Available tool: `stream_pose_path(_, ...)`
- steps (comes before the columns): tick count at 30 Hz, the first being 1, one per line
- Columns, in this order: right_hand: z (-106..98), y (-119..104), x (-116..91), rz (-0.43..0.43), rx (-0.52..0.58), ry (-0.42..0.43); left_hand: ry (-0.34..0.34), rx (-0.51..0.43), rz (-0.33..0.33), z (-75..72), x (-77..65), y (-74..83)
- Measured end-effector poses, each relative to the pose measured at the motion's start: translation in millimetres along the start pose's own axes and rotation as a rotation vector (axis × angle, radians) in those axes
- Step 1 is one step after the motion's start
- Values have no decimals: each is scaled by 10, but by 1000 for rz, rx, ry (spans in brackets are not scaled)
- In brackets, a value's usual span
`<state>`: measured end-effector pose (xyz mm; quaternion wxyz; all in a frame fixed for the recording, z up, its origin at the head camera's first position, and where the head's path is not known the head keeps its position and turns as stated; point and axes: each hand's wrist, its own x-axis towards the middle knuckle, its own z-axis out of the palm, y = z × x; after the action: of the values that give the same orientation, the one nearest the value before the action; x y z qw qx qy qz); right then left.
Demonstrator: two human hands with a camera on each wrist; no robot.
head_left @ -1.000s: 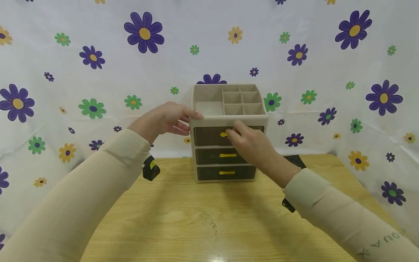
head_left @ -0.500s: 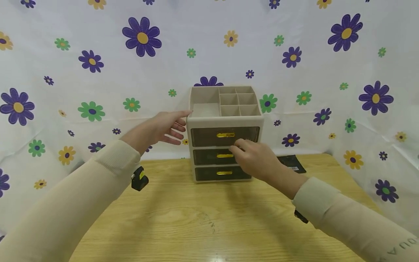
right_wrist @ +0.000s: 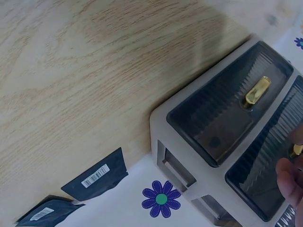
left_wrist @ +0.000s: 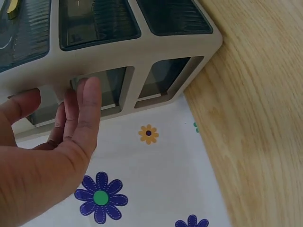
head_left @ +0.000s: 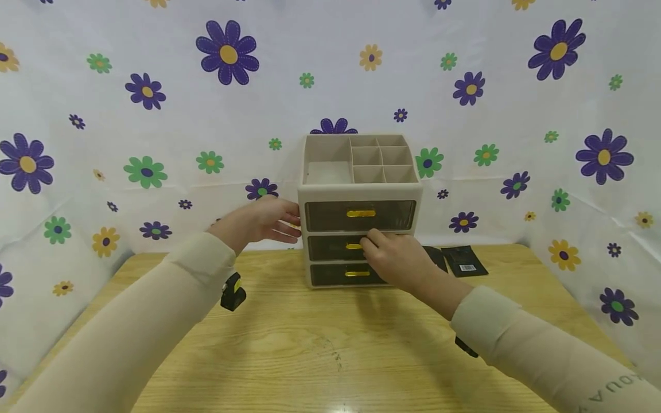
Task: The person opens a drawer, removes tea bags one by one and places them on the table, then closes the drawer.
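Observation:
A beige desktop organizer (head_left: 360, 193) with three dark see-through drawers stands on the table against the backdrop. My right hand (head_left: 397, 257) pinches the gold handle (head_left: 354, 246) of the middle drawer (head_left: 328, 248), its fingertips (right_wrist: 287, 182) also showing at that handle in the right wrist view. All three drawers sit closed in the frame. At the organizer's left side is my left hand (head_left: 264, 221), fingers nearly straight. In the left wrist view, the thumb (left_wrist: 26, 101) lies at the side frame and the fingertips (left_wrist: 91, 90) reach the side opening.
Two black packets with barcode labels lie right of the organizer; the nearer one to the edge is this packet (head_left: 465, 261). Divided compartments (head_left: 384, 156) form the organizer's top. A flower-print cloth (head_left: 330, 46) hangs behind the wooden table (head_left: 289, 344).
My right hand has moved down from the top drawer's handle to the middle one. My left hand has dropped from the upper left front corner to lower on the left side.

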<state>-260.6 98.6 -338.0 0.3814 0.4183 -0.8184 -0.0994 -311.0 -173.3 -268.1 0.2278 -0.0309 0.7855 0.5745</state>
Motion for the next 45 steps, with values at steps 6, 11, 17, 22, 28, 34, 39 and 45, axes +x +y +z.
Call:
stream_pose_path(6, 25, -6, 15, -33, -32, -1, -5, -99, 10, 49, 90, -41)
stream_pose_path(11, 77, -17, 46, -43, -42, 10, 33, -155, 20, 88, 193, -68)
stream_pose_path(17, 107, -6, 36, -64, -80, 20, 99, -248, -7, 141, 295, -60)
stream_pose_path(22, 107, 16, 20, -90, -87, 34, 132, -277, -32, 180, 296, -27)
stream_pose_path(28, 96, 7, 22, -107, -92, 49, 158, -267, -44, 173, 280, -21)
stream_pose_path(34, 73, 9, 6, -135, -96, 76, 188, -266, -47, 204, 272, -3)
stream_pose_path(39, 53, 2, 4, -164, -83, 90, 208, -268, -50, 205, 258, -2)
stream_pose_path(45, 7, -22, -34, -183, -46, 97, 219, -289, -54, 209, 240, -5)
